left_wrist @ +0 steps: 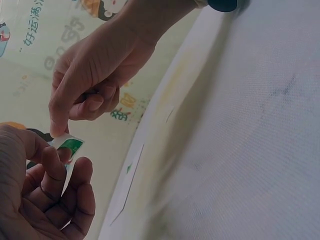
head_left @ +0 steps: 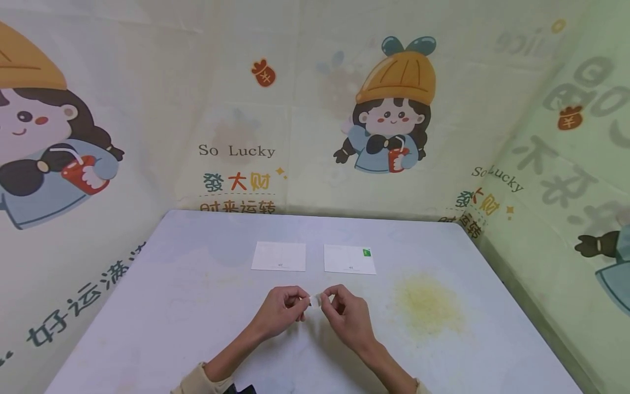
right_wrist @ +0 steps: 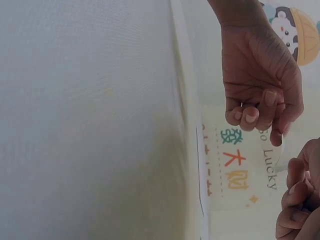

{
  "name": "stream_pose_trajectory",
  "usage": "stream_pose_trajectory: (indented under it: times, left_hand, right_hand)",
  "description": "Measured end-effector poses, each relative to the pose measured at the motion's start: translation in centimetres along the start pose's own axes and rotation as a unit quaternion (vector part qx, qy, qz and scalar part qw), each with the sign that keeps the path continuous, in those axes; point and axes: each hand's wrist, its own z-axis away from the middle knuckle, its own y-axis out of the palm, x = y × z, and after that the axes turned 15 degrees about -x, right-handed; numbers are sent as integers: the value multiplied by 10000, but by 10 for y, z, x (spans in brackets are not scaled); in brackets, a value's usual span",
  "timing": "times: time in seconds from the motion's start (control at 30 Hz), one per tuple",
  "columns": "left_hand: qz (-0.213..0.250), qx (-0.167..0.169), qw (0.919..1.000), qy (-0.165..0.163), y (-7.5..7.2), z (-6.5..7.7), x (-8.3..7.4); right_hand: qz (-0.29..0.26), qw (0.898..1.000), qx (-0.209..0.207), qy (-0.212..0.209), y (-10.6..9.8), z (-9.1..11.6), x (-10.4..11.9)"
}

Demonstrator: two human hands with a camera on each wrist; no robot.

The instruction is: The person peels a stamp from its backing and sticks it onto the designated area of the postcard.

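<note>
Between my two hands is a small white-edged green stamp [left_wrist: 72, 145], its pale back showing in the head view. My left hand [head_left: 281, 311] pinches one side of it with thumb and forefinger. From the other side my right hand [head_left: 348, 320] pinches its edge with the fingertips. Both hands are just above the table, nearer to me than two white cards. The left card [head_left: 279, 256] has only small print along its bottom. On the right card [head_left: 346, 259] a green stamp [head_left: 366, 252] sits in the upper right corner. In the right wrist view the fingers mostly hide the held stamp.
The cards lie side by side on a pale table [head_left: 187, 284], with a gap between them. A yellow stain [head_left: 428, 306] marks the tabletop at the right. Printed cloth walls [head_left: 315, 186] stand behind and beside the table. Something black [head_left: 239, 389] shows at my left sleeve.
</note>
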Motion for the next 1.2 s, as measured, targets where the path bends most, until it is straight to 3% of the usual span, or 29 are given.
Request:
stream_pose_trajectory:
  times: [0.43,0.97,1.1,1.2]
  left_hand:
    - [78,-138,9998,-82,-2,1,3]
    - [103,-206,9997,-67,-3,1,1]
    - [11,-189,9998,-85,-3,1,0]
    - [-194,-190,9995,-159,-3,0,-1]
  right_hand:
    - [13,9993,-138,341,-7,0,-3]
    - [-68,9995,-264,180,-7,-1,-3]
    - [-47,9997,-226,-13,-6,0,-2]
    - [13,9981,-11,-611,-5,0,-2]
